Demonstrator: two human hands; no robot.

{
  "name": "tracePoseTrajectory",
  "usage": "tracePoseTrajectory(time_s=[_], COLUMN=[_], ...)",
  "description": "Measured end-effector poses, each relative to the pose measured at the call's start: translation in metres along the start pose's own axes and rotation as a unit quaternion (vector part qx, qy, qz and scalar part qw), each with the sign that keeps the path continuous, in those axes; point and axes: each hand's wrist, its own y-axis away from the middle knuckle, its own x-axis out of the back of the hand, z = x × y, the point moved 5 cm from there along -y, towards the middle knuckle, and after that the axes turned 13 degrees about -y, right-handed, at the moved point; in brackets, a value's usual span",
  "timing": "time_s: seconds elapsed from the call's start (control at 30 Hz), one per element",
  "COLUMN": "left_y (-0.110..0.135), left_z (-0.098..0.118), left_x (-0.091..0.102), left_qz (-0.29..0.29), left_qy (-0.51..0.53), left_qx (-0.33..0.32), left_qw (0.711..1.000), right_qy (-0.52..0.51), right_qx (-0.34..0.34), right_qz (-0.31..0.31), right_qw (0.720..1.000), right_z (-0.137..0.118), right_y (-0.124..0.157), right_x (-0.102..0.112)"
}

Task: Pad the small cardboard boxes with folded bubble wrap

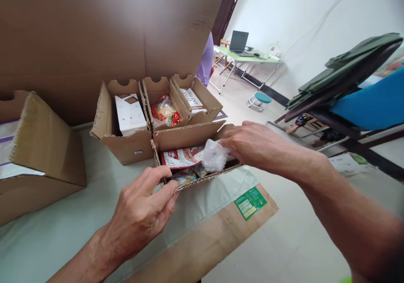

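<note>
My left hand grips the near left corner of a low, long cardboard box, thumb and fingers closed over its edge. My right hand reaches over the box's right end, its fingers closed on a crumpled piece of bubble wrap; the fingertips are partly hidden. Inside the box lies a red and white printed food packet, next to the bubble wrap. Other packets show beneath it along the front wall.
Behind stand cardboard bins holding a white box, a red food bag and a "Super Meal" box. Another carton is at left, and a tall cardboard panel rises behind. Farther off are a laptop and a stool.
</note>
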Motion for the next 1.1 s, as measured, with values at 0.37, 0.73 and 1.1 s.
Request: tracePoseTrajectory(time_s=[0.37,0.73,1.1], left_y=[0.002,0.005,0.026], left_z=[0.002,0.004,-0.003], left_x=[-0.003,0.0,0.003], left_qz=[0.032,0.043,0.094], left_qy=[0.018,0.022,0.019], left_qx=[0.01,0.019,0.141], left_qw=[0.999,0.999,0.985], right_qy=[0.065,-0.118,-0.267], right_qx=[-0.068,-0.043,-0.139], right_qz=[-0.194,-0.259,0.06], right_qw=[0.976,0.958,0.952], right_z=[-0.019,-0.026,-0.007], right_y=[-0.004,-0.03,0.025], right_x=[-0.002,-0.027,0.021])
